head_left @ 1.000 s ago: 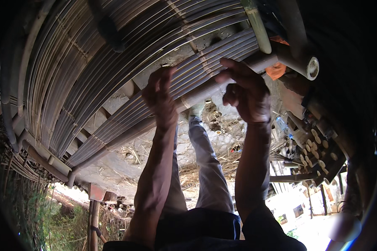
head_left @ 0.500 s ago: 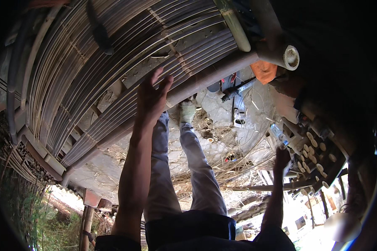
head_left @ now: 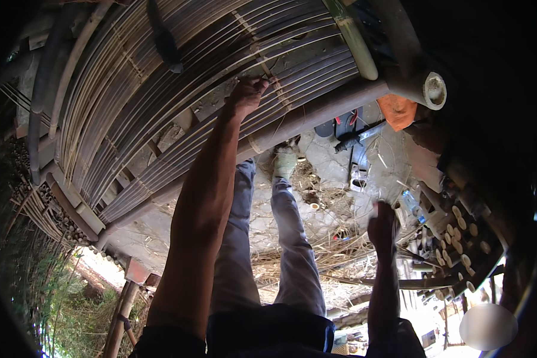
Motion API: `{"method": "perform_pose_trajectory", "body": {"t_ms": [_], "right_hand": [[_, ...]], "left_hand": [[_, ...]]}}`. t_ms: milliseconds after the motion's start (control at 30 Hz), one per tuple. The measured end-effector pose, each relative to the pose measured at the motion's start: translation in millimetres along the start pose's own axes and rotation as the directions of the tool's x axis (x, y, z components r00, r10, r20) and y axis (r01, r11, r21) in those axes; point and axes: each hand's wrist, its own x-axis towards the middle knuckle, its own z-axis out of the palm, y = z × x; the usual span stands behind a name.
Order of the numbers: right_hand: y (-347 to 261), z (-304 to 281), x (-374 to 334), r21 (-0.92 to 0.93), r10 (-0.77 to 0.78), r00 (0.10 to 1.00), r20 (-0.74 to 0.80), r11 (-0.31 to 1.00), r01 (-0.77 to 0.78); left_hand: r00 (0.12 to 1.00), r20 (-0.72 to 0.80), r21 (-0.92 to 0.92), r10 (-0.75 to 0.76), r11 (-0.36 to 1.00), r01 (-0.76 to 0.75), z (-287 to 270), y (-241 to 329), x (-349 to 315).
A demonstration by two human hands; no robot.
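Observation:
A large bamboo bench frame with long thin slats (head_left: 191, 77) spreads in front of me. Over the slats my left hand (head_left: 249, 96) is closed in a pinch, beside a woven cross tie (head_left: 278, 92) that binds them. What its fingertips grip is too small to make out. The thick front bamboo pole (head_left: 316, 116) runs below that hand. Lower and to the right, my right hand (head_left: 383, 227) is closed in a loose fist above the floor, apart from the bench. Anything within its fingers is hidden.
A green bamboo pole (head_left: 353, 42) crosses the bench's right end. On the floor lie a dark-handled blade (head_left: 358, 137), an orange cloth or bag (head_left: 397, 111) and loose bamboo strips (head_left: 340, 256). Cut bamboo pieces (head_left: 459, 238) and a plastic bottle (head_left: 413, 206) are at right.
My left hand has reached farther forward and right, its spread fingers now closing at the cross tie. My right hand has moved left and slightly up. The view has shifted a little.

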Motion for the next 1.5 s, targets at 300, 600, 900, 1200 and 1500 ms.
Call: {"method": "perform_pose_trajectory", "body": {"t_ms": [300,600,900,1200,1500], "right_hand": [[-247.0,33.9,208.7,0.107,-0.172,0.931,-0.323,0.971,0.216],[-179.9,-125.9,209.0,0.764,-0.493,0.858,-0.147,-0.607,-0.218],[-173.2,-94.2,178.3,0.039,-0.599,0.778,0.191,0.796,0.604],[-149.8,-127.4,210.2,0.084,-0.608,0.794,0.017,0.792,0.605],[-112.1,-136.0,94.2,0.953,-0.312,0.937,0.159,0.295,-0.063]], "left_hand": [[0.984,-0.176,0.373,0.023,0.927,0.045,17.0,23.8,-17.0],[0.718,-0.508,0.603,0.477,0.791,-0.099,34.6,15.3,-28.2],[0.824,-0.484,0.622,0.293,0.778,0.089,37.3,20.7,-23.7],[0.832,-0.482,0.633,0.275,0.766,0.113,34.2,19.7,-24.2],[0.654,-0.547,0.704,0.523,0.710,0.022,35.6,23.3,-34.2]]}}
